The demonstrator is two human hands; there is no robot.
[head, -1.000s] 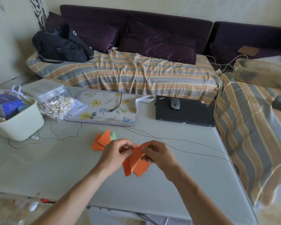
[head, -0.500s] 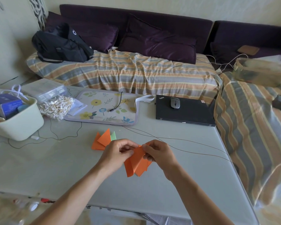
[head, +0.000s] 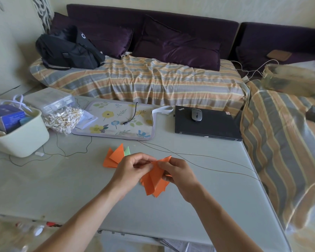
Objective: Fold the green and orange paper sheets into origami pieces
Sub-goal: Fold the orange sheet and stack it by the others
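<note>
A partly folded orange paper piece (head: 155,180) hangs above the grey table (head: 62,188), held between both hands. My left hand (head: 133,170) pinches its upper left edge with thumb and fingers. My right hand (head: 178,171) pinches its upper right part, with an orange corner sticking up past the fingers. Behind my left hand, folded orange pieces (head: 114,157) lie on the table, with a light green paper tip (head: 127,151) showing behind them.
A cream bin (head: 24,140) with a blue box stands at the left, beside a bag of cotton swabs (head: 64,120). A floral mat (head: 116,122), a closed black laptop (head: 207,124) with a mouse (head: 196,114), and thin cables (head: 207,160) cross the table. Striped sofas surround it.
Both hands have turned the orange piece slightly and shifted their pinch along its top edge. The lower flaps now hang a little lower. The pieces on the table have not moved.
</note>
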